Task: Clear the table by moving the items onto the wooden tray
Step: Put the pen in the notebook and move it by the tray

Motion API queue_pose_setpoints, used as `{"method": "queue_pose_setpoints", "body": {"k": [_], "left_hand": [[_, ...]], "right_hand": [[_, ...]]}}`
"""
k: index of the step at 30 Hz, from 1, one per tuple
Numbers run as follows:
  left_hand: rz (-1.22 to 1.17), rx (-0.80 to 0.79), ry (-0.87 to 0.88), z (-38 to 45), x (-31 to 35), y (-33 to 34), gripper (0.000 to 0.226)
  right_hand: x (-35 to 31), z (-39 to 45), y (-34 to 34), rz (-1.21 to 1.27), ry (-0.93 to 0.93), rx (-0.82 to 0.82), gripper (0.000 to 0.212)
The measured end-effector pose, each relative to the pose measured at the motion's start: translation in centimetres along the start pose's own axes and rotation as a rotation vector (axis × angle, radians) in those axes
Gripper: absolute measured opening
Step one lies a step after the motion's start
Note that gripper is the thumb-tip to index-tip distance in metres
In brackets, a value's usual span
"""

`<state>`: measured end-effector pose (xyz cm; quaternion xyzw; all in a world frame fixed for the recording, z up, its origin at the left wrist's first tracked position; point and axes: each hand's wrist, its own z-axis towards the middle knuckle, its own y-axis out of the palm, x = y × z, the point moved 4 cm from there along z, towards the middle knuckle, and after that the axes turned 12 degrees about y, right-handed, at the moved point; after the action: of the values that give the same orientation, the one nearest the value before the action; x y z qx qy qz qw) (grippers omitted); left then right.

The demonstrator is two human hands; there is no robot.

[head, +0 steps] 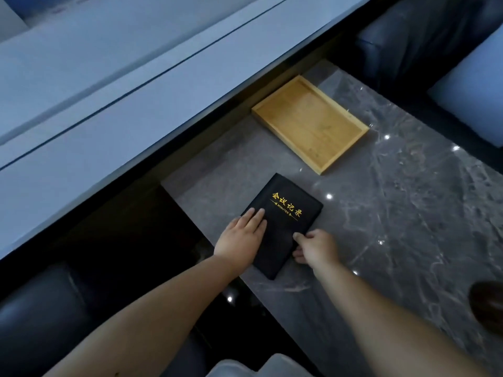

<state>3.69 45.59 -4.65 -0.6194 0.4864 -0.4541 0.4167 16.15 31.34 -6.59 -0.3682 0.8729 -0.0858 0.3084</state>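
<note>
Lying flat on the grey marble table (394, 213), near its left edge: one black notebook (283, 227) with gold lettering, closed, cover up.

Left hand (242, 235): palm down on the notebook's left side, fingers straight and close together, pressing the cover.

Right hand (313, 246): at the notebook's near right edge, thumb on top of the cover, fingers curled beneath the edge, pinching it.

Dark brown rounded object (487, 306): at the right border of the view, on the table, kind unclear.

Wooden tray (310, 123): farther off on the same table, just beyond the notebook, apart from it, nothing inside.

Blue sofa (408, 31) with a lighter blue cushion (473, 93): past the table's far right side.
</note>
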Motion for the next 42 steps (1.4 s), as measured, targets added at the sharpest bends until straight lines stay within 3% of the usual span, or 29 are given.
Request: {"method": "queue_pose_setpoints", "body": {"k": [8,17,19,23,33,42], "left_hand": [[0.031,0.016,-0.066,2.3,-7.8,-2.5,0.066],[-0.027,0.139,-0.166,2.2,-13.7,-2.1,0.050],[-0.066,0.197,-0.194,1.9,-14.5,-2.4,0.055],[-0.003,0.165,-0.200,1.8,-15.9,-2.4,0.064],[-0.013,0.172,-0.142,2.1,-18.4,-2.7,0.060],[-0.048,0.187,-0.117,2.0,-19.0,-2.8,0.060]], "right_hand": [[-6.8,2.3,5.5,0.021,-0.027,-0.045,0.021],[-12.4,3.3,10.8,0.076,-0.045,-0.109,0.022],[-13.1,3.2,11.7,0.090,-0.043,-0.117,0.022],[-13.7,3.0,13.1,0.119,-0.022,-0.141,0.020],[-14.9,2.7,14.3,0.134,0.004,-0.171,0.020],[-15.5,3.4,13.8,-0.120,-0.115,-0.135,0.030]]}}
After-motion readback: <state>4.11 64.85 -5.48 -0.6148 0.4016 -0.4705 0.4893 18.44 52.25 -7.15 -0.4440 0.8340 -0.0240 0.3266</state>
